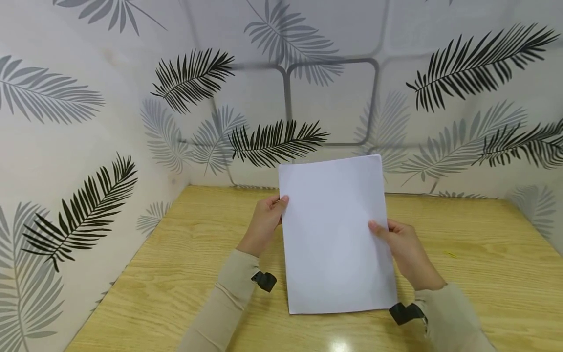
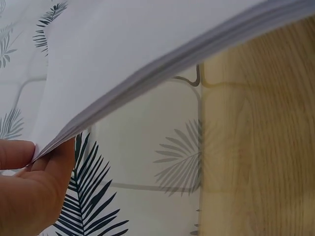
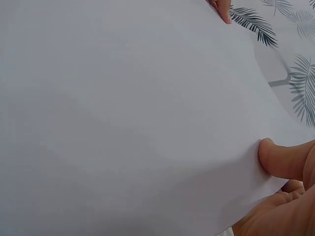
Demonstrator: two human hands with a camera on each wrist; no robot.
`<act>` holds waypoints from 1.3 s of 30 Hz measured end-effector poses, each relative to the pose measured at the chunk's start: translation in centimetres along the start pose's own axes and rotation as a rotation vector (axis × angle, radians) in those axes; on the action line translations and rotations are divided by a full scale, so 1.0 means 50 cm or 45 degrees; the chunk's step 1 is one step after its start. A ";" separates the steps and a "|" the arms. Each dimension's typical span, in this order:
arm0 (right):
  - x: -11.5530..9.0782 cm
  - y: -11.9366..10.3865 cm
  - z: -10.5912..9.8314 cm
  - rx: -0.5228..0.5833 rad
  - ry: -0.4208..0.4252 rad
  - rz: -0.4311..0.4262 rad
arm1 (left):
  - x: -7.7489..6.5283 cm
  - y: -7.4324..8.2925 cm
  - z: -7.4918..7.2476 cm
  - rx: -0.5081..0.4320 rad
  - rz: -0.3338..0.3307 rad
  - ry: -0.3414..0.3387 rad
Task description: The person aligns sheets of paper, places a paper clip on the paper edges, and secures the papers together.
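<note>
Left wrist alone clearly shows layered paper (image 2: 133, 44).

One left hand (image 1: 266, 220) and one right hand (image 1: 406, 249), two in all, show around the middle of the head view. There is one stack of white paper (image 1: 336, 234) at centre, its sheets too thin to count; two beige sleeves (image 1: 224, 298) and two black wrist devices (image 1: 266, 281) lower down; one table (image 1: 176, 274) across the bottom; one tiny yellow scrap (image 1: 451, 254) at right.
</note>
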State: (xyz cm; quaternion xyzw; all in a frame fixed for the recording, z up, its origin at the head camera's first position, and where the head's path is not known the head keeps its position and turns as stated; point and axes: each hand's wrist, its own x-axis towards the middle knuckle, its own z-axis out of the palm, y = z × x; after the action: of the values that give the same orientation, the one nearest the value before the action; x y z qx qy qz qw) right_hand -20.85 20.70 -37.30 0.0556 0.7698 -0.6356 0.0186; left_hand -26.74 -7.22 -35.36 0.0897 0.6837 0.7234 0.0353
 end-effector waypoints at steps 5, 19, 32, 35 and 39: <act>-0.005 0.002 0.003 -0.028 -0.013 0.002 | 0.006 0.009 -0.005 0.044 0.033 0.050; -0.009 0.006 0.005 -0.080 -0.015 0.020 | 0.012 0.007 0.007 0.214 0.139 0.205; 0.000 0.008 -0.016 -0.179 -0.173 -0.062 | 0.015 -0.003 0.023 0.285 0.256 0.300; 0.007 0.008 -0.030 -0.198 -0.231 -0.102 | 0.014 -0.007 0.026 0.316 0.264 0.332; 0.013 0.004 -0.047 -0.250 -0.252 -0.137 | 0.011 -0.012 0.029 0.350 0.269 0.364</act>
State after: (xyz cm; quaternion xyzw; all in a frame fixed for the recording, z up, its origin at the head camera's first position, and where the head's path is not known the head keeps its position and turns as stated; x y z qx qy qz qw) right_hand -21.38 23.08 -37.13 -0.0509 0.8246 -0.5595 0.0656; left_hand -27.06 -5.64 -35.84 0.0615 0.7608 0.6283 -0.1505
